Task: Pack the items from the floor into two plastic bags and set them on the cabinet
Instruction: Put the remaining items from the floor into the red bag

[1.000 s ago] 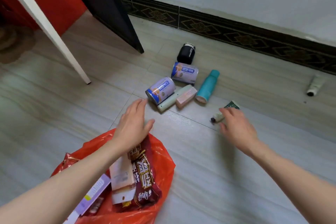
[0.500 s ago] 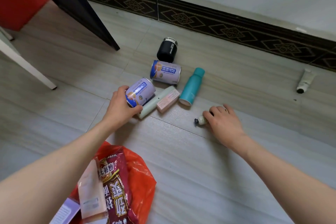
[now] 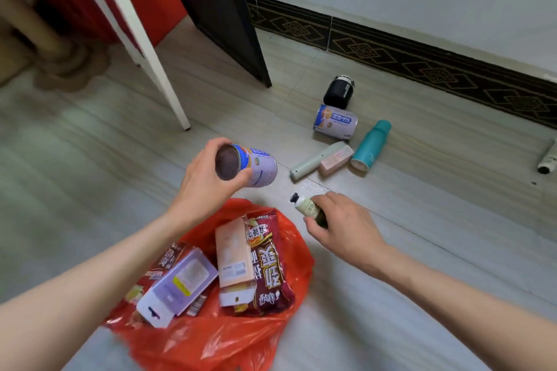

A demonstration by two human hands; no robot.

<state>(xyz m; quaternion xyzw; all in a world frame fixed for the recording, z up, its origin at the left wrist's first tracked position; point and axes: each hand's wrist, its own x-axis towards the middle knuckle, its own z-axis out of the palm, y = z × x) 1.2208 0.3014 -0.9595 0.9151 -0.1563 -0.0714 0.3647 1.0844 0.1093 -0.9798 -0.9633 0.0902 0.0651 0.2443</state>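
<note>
The left hand holds a purple can and the right hand holds a small tube, both grips tight, just above the open red bag on the floor, probably ready to drop in.

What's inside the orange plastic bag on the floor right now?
The orange plastic bag holds a dark red snack packet, a pale peach carton and a lilac and white box. Smaller packets show beneath them; anything deeper is covered.
</note>
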